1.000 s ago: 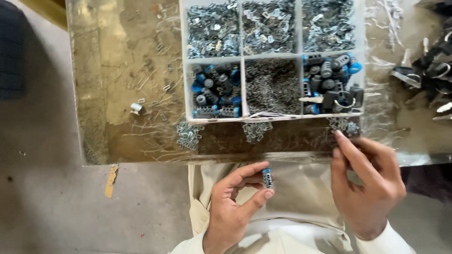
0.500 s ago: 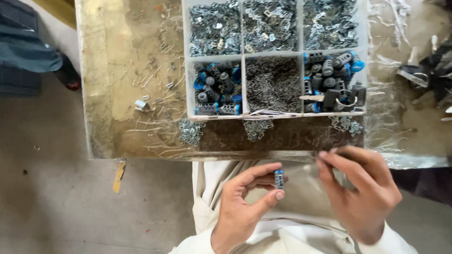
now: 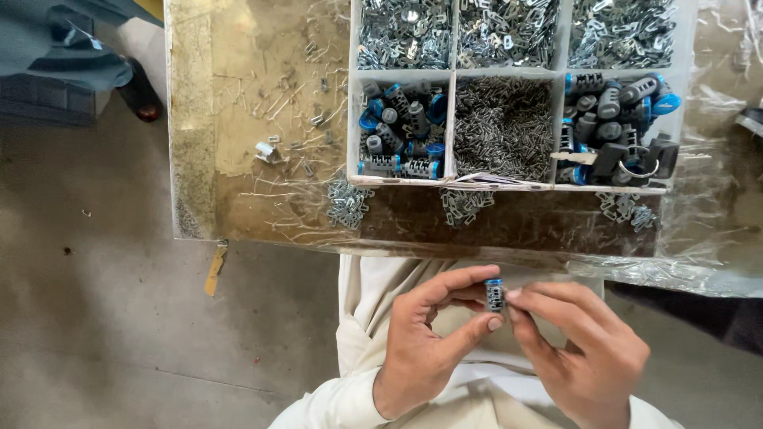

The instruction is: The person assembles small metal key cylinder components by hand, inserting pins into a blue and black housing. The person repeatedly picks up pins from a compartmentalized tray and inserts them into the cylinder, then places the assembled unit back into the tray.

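Right hand (image 3: 584, 357) now at grey-blue cylinder (image 3: 494, 295) in left hand's (image 3: 433, 349) grip

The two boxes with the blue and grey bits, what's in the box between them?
In the head view, between the left box of blue-and-grey cylinders and the right one sits a compartment full of tiny grey metal pins.

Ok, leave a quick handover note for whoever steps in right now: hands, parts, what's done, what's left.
Left hand: pinches a small grey and blue cylinder part between thumb and fingers, over the lap.
Right hand: fingertips at the same part's right side.
Parts: divided tray on the table holds metal clips, small pins and more grey and blue cylinders; loose clips lie in front.
Done: one part picked up.
Left: the work on it appears unfinished.
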